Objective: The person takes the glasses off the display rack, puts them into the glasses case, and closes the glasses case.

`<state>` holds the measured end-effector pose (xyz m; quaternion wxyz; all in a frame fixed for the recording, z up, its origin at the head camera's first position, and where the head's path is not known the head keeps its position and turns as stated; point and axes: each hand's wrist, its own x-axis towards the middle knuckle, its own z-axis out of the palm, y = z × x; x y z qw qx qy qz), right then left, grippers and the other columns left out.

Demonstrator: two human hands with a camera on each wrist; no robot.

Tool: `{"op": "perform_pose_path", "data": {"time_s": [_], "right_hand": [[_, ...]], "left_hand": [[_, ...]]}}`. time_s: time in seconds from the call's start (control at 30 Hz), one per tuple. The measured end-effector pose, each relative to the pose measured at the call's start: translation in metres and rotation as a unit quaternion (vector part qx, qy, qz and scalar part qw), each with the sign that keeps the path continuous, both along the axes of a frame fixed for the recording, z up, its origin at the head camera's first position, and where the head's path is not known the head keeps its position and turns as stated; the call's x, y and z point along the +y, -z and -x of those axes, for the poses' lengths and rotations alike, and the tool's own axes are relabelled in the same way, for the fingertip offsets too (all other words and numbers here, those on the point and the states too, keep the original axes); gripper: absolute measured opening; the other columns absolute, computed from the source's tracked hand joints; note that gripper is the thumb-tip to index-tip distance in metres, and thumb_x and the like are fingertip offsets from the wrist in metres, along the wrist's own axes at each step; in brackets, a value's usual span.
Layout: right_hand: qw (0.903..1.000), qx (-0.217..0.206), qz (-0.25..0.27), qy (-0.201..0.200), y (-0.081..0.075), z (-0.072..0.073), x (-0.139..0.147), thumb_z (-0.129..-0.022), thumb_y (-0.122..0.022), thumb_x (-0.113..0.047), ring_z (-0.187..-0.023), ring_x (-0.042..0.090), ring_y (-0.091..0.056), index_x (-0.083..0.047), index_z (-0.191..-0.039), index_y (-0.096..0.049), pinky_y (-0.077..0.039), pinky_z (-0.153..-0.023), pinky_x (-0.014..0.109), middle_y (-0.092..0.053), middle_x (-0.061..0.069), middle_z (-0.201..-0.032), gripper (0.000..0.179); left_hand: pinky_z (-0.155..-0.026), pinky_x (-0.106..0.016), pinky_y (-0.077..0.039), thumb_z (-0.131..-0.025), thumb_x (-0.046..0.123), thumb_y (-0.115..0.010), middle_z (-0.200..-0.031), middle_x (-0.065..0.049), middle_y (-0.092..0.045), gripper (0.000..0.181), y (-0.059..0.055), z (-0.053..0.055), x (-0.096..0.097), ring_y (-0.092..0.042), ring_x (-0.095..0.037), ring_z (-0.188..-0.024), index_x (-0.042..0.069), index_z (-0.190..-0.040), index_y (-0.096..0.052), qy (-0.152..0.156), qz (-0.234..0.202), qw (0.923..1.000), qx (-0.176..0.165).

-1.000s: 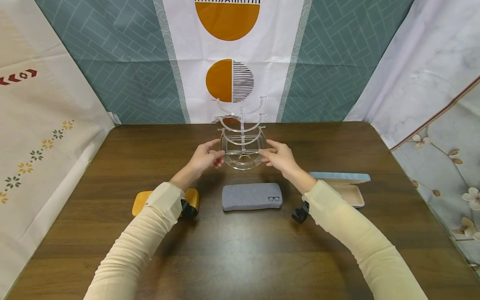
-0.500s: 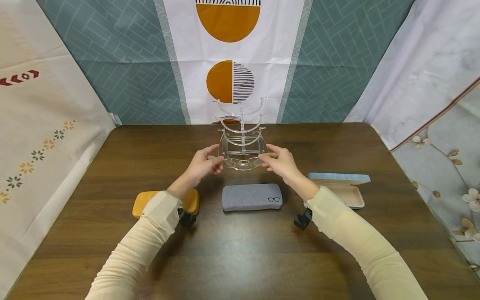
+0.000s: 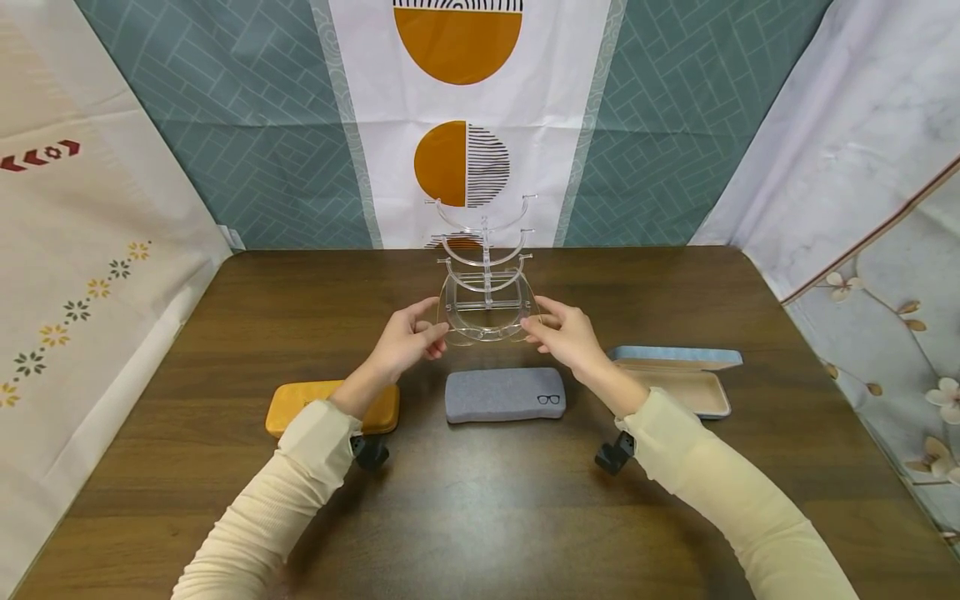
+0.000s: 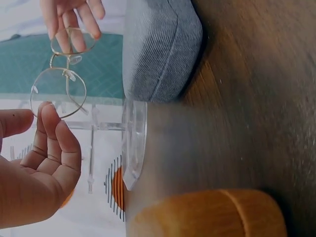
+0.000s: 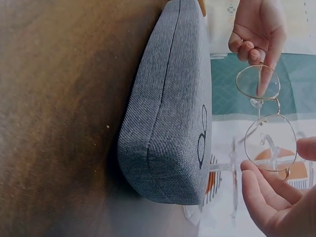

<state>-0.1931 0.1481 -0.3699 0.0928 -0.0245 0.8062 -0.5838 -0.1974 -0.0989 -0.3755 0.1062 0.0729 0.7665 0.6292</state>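
Glasses' shift: compared with half a second ago, the wire-rimmed glasses (image 5: 270, 115) are slightly nearer the person, and both hands have drawn back with them.
Cream sleeves (image 3: 277, 492): stretched forward above the wooden table (image 3: 480, 525), a black wrist camera (image 3: 369, 454) below each cuff.
Yellow case (image 3: 300, 402): closed, partly hidden by the left forearm.
Grey case (image 3: 497, 396): closed, lying between the forearms, just this side of the hands.
Blue case (image 3: 678, 357): lid raised, pale lining showing, partly behind the right forearm.
Left hand (image 3: 405, 342): thumb and fingertips pinch one outer end of the frame.
Right hand (image 3: 564, 335): thumb and fingertips pinch the other outer end.
Glasses' place: held up between the hands, just in front of the stand; I cannot tell whether they touch it.
Good handling: best to move both hands together and level, pinch lightly so the thin rims don't twist, keep fingertips off the lenses, and watch that the temples don't snag.
Clear stand (image 3: 487, 250): upright, three curved arms on one post.
Backdrop (image 3: 255, 125): teal cloth with a white, orange-patterned panel.
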Motion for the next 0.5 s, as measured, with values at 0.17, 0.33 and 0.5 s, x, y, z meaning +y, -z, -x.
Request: {"op": "perform_pose_path", "data": {"time_s": [0.17, 0.33, 0.5], "right_hand": [[0.9999, 0.009, -0.001, -0.004, 0.000, -0.007, 0.003, -0.090, -0.059, -0.019, -0.094, 0.035, -0.061, -0.004, -0.139, -0.034, -0.050, -0.078, 0.046, -0.062, 0.018, -0.111, 0.058], [0.9998, 0.016, -0.003, -0.007, -0.001, -0.013, 0.005, -0.090, -0.059, -0.021, -0.094, 0.035, -0.061, -0.004, -0.140, -0.033, -0.050, -0.078, 0.046, -0.062, 0.016, -0.112, 0.058], [0.9997, 0.023, 0.006, -0.010, 0.000, -0.020, 0.006, -0.090, -0.058, -0.020, -0.094, 0.035, -0.061, -0.004, -0.140, -0.033, -0.050, -0.077, 0.046, -0.062, 0.016, -0.112, 0.058]], "left_hand": [[-0.053, -0.025, -0.051, -0.089, 0.001, -0.055, -0.058, -0.005, -0.056, 0.056, -0.002, -0.007, 0.000, -0.054, -0.013, -0.053, -0.005, -0.138, -0.029, 0.007, 0.001, 0.9997, 0.022], [-0.054, -0.024, -0.050, -0.089, 0.002, -0.055, -0.058, -0.006, -0.055, 0.056, -0.005, -0.014, 0.000, -0.054, -0.014, -0.054, -0.004, -0.139, -0.030, 0.013, -0.005, 0.9996, 0.024], [-0.055, -0.025, -0.050, -0.089, 0.002, -0.054, -0.059, -0.006, -0.056, 0.055, -0.005, -0.020, -0.001, -0.054, -0.014, -0.055, -0.003, -0.139, -0.030, 0.018, -0.010, 0.9993, 0.031]]}}
